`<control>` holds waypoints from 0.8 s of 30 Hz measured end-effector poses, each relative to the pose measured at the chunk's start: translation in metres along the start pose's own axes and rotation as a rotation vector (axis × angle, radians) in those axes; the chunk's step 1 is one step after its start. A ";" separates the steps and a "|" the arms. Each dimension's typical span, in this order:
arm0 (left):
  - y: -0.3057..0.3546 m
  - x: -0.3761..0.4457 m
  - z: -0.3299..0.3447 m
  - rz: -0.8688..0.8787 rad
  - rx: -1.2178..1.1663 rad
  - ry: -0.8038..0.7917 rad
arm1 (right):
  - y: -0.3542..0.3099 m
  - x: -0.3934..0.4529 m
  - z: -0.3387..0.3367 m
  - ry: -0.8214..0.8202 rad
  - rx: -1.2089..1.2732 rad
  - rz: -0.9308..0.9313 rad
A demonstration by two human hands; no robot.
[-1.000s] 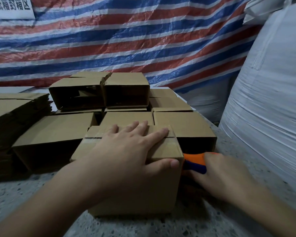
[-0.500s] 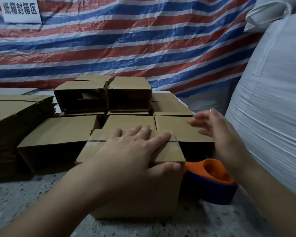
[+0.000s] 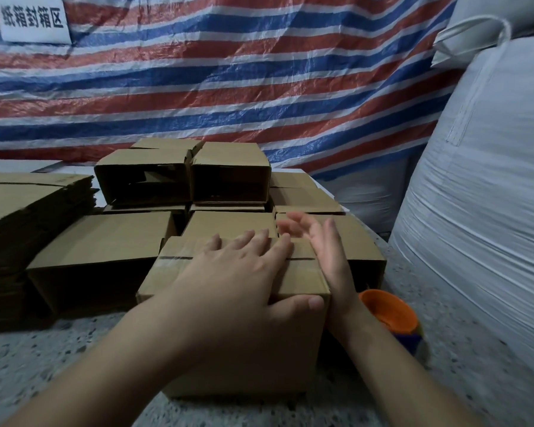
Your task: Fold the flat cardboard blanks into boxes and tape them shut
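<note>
- The box [image 3: 244, 349] stands on the speckled table [image 3: 43, 365], close in front of the person, with clear tape [image 3: 179, 257] across the seam of its closed top flaps.
- The left hand [image 3: 244, 272] lies flat on the top with the fingers spread and straight; it presses and grips nothing.
- The right hand [image 3: 324, 251] stands on its edge against the right side of the box, fingers straight and a little blurred; it holds nothing.
- To do this step well, the person should probably rub the tape end firmly down the side wall while the left hand keeps the box from sliding.
- The tape dispenser [image 3: 392, 315], orange and blue, rests on the table just beside the right wrist.
- Behind, the folded boxes [image 3: 185, 177] lie on their sides with open mouths toward the camera; they look empty, though the insides are dark.
- The flat blanks [image 3: 28, 204] are stacked at the left.
</note>
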State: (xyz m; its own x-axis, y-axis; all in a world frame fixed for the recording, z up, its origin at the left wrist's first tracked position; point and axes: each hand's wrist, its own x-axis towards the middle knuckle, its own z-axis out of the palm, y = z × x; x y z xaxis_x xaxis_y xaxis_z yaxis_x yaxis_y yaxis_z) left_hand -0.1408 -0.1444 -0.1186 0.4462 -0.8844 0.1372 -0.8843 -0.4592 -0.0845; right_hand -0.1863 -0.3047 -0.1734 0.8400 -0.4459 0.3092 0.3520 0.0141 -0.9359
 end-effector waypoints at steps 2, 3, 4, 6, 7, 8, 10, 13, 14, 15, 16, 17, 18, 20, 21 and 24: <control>0.001 -0.001 0.000 -0.022 -0.027 0.024 | 0.007 -0.009 -0.003 -0.029 -0.021 0.046; 0.002 -0.002 -0.001 -0.030 -0.061 0.049 | 0.008 -0.010 -0.005 -0.029 -0.054 0.055; 0.004 -0.004 -0.002 -0.031 -0.113 0.090 | 0.006 -0.010 -0.007 -0.018 -0.097 0.052; 0.004 -0.011 -0.008 -0.032 -0.279 0.256 | 0.000 -0.006 -0.009 0.036 -0.199 0.024; 0.004 -0.016 -0.009 -0.035 -0.382 0.385 | -0.003 -0.005 -0.010 0.067 -0.242 0.002; 0.002 -0.022 -0.009 -0.039 -0.456 0.527 | -0.005 -0.006 -0.011 0.103 -0.261 -0.013; -0.005 -0.038 -0.003 -0.084 -0.506 0.793 | -0.006 -0.017 -0.016 0.172 -0.307 -0.082; -0.024 -0.065 0.021 -0.270 -0.655 0.938 | 0.001 -0.050 -0.023 0.091 -0.397 -0.166; -0.028 -0.073 0.029 -0.353 -0.741 0.894 | 0.006 -0.060 -0.023 0.043 -0.396 -0.151; -0.029 -0.078 0.038 -0.417 -0.848 0.814 | 0.011 -0.070 -0.021 -0.001 -0.381 -0.127; -0.027 -0.082 0.046 -0.453 -0.979 0.722 | 0.014 -0.077 -0.016 -0.032 -0.367 -0.102; -0.025 -0.083 0.052 -0.464 -1.114 0.642 | 0.017 -0.082 -0.010 -0.039 -0.363 -0.076; -0.022 -0.084 0.056 -0.460 -1.218 0.605 | 0.018 -0.084 -0.004 -0.017 -0.365 -0.056; -0.025 -0.084 0.057 -0.432 -1.318 0.632 | 0.009 -0.082 0.006 0.066 -0.414 -0.061; -0.030 -0.084 0.053 -0.431 -1.327 0.645 | 0.000 -0.077 0.009 0.111 -0.461 -0.068; -0.047 -0.081 0.036 -0.507 -1.203 0.611 | -0.030 -0.053 0.009 0.155 -0.694 0.089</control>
State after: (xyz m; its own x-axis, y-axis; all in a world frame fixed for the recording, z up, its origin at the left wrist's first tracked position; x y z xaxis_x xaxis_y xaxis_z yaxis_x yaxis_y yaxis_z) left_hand -0.1306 -0.0542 -0.1613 0.8865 -0.3353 0.3188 -0.3662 -0.0872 0.9265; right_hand -0.2373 -0.2733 -0.1601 0.7671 -0.5920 0.2473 -0.1019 -0.4931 -0.8640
